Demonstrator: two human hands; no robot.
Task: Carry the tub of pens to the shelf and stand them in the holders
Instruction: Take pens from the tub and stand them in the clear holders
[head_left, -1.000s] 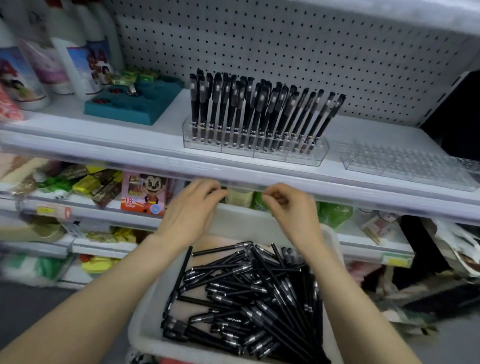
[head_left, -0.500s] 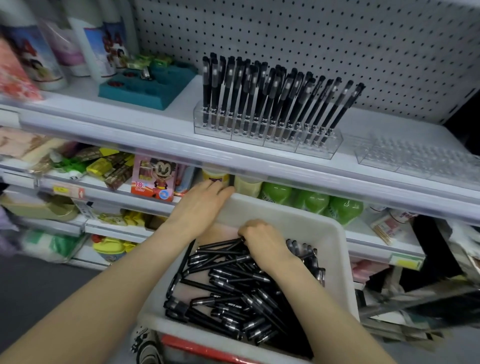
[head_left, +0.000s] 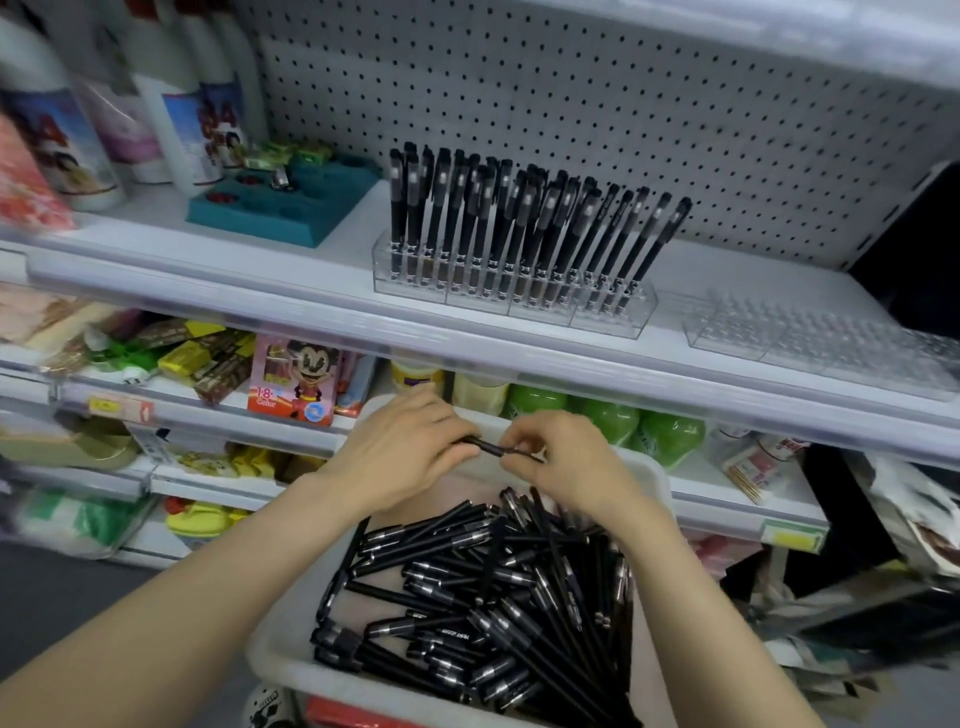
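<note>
Together, left hand and right hand pinch one pen.

Black plastic pens are showing silver bands against the white rectangular plastic tub. The pale grey metal pegboard is carrying a regular grid of dark dots. A teal moulded tray and bright green round bottles are standing out.

two hands, one tub, one held pen

One black pen between left hand and right hand, above the white tub of loose pens
</note>
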